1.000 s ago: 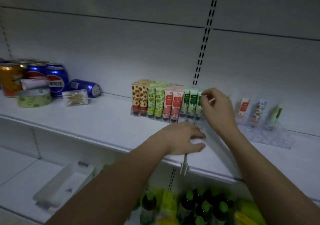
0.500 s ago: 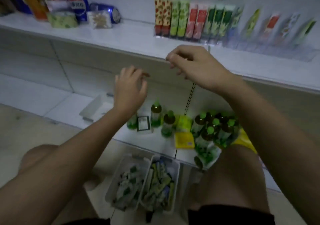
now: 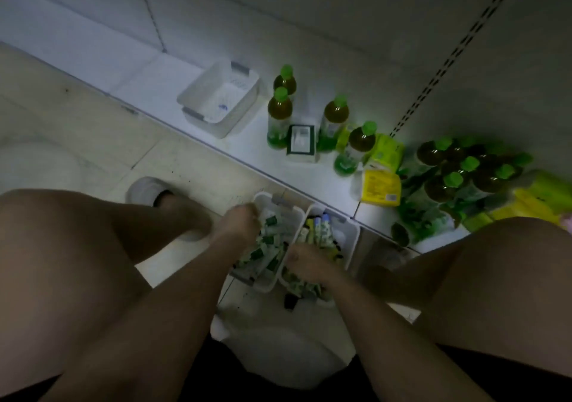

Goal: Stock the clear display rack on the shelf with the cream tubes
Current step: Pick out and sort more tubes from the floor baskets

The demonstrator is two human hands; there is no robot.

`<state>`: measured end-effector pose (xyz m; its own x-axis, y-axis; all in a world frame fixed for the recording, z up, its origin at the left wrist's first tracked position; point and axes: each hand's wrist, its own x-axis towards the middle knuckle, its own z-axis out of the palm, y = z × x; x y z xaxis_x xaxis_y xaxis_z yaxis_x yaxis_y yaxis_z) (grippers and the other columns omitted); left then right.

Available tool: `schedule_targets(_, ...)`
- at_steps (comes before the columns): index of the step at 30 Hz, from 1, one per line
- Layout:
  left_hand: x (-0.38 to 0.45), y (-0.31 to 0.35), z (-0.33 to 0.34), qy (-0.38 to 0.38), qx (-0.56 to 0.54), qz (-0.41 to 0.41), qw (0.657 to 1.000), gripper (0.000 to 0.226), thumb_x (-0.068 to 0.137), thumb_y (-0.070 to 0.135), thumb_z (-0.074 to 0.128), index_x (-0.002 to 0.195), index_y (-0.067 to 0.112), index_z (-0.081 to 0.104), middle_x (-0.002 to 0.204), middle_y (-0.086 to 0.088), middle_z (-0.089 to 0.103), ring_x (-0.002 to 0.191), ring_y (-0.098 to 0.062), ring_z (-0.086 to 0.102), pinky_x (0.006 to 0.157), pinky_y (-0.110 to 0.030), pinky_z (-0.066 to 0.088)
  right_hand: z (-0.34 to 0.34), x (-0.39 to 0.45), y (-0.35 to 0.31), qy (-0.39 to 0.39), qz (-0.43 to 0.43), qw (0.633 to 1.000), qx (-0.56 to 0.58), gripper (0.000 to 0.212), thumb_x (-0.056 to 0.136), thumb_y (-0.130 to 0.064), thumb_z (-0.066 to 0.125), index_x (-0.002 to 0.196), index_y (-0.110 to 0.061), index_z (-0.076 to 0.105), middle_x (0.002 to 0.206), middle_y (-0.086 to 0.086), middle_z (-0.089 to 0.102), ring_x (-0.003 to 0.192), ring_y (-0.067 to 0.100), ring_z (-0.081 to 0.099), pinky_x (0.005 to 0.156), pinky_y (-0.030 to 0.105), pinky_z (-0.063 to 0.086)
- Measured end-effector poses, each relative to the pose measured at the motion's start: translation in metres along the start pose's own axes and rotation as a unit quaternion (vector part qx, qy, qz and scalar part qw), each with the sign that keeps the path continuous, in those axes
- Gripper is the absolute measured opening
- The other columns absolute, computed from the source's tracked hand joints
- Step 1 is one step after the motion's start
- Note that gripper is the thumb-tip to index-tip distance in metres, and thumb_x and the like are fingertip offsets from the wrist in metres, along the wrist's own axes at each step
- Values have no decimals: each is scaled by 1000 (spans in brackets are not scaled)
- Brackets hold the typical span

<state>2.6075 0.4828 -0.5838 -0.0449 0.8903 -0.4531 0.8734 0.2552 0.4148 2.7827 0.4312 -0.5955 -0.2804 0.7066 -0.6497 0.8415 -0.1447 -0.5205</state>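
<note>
Both grips, left hand [image 3: 240,220] and right hand [image 3: 305,262], dug into bins of cream tubes [image 3: 266,247]; I couldn't tell their closure, and labels were unreadable.

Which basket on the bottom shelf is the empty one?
Start at the low white shelf along the floor. Left of the green-capped bottles sits a white basket with grey handles. Unlike the two baskets on the floor, it holds no tubes.

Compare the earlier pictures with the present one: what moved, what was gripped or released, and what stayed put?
Both hands dropped from the shelf rack to the floor bins. The left hand now digs into the left bin of tubes, the right hand into the right bin. Whether either has gripped a tube is unclear. The view tilted down, so the rack is out of sight. The bottles and bins stayed put.
</note>
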Motion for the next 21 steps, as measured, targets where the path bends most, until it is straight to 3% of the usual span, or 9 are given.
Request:
schedule_targets(2, 16, 1, 9, -16, -29, -25, 999, 18, 93, 20, 57, 107, 9, 63, 102, -6, 64, 91, -25, 63, 74, -30, 54, 5, 17, 4, -5, 32, 999, 6, 28, 96, -12, 47, 75, 5, 54, 80, 30, 48, 64, 33, 41, 63, 38, 35)
schedule_targets(4, 24, -7, 29, -36, -47, -46, 997, 13, 95, 21, 55, 103, 14, 62, 98, -4, 62, 86, -23, 60, 66, -26, 46, 4, 31, 5, -1, 36, 999, 1, 24, 96, -10, 47, 78, 3, 56, 85, 28, 54, 67, 32, 47, 63, 35, 37)
schedule_targets(7, 33, -25, 61, -34, -96, -68, 992, 14, 94, 18, 50, 92, 16, 63, 89, -3, 60, 80, -22, 58, 67, -26, 43, 9, 62, 12, -7, 27, 999, -30, 27, 96, -8, 46, 69, -10, 40, 73, 18, 40, 64, 23, 37, 61, 33, 29)
schedule_targets(10, 47, -36, 77, -46, -102, -80, 991, 22, 97, 20, 46, 98, 10, 66, 83, 0, 53, 79, -23, 57, 68, -27, 41, 21, 100, 14, -39, 29, 997, -59, 38, 96, -2, 44, 63, -13, 29, 66, 11, 29, 60, 20, 30, 61, 31, 26)
schedule_targets(12, 59, -47, 87, -56, -113, -78, 989, 19, 97, 27, 47, 103, 17, 62, 89, 2, 53, 85, -21, 57, 74, -29, 43, 31, 122, 13, -86, 35, 991, -93, 38, 97, -1, 43, 65, -17, 30, 67, 5, 28, 58, 17, 25, 63, 29, 28)
schedule_targets(16, 78, -78, 119, -142, -54, -64, 986, 22, 87, 21, 57, 107, 15, 66, 109, -7, 64, 101, -26, 62, 84, -36, 51, 52, 158, 8, -145, 16, 971, -188, 13, 98, -9, 45, 94, -15, 56, 85, 5, 50, 69, 20, 45, 63, 29, 38)
schedule_targets(19, 73, -90, 134, -114, -5, -80, 990, 27, 83, 48, 53, 98, 30, 67, 84, 6, 69, 74, -16, 68, 56, -27, 49, 70, 173, 9, -187, -13, 940, -285, 26, 96, -15, 49, 119, -19, 60, 107, 5, 63, 86, 23, 60, 75, 37, 52)
schedule_targets(21, 73, -93, 146, -100, -23, -65, 993, 29, 81, 53, 49, 96, 34, 66, 79, 10, 71, 74, -17, 70, 65, -30, 54, 79, 180, 15, -191, -20, 921, -339, 30, 96, -22, 49, 124, -23, 58, 117, 2, 61, 99, 22, 60, 87, 40, 52)
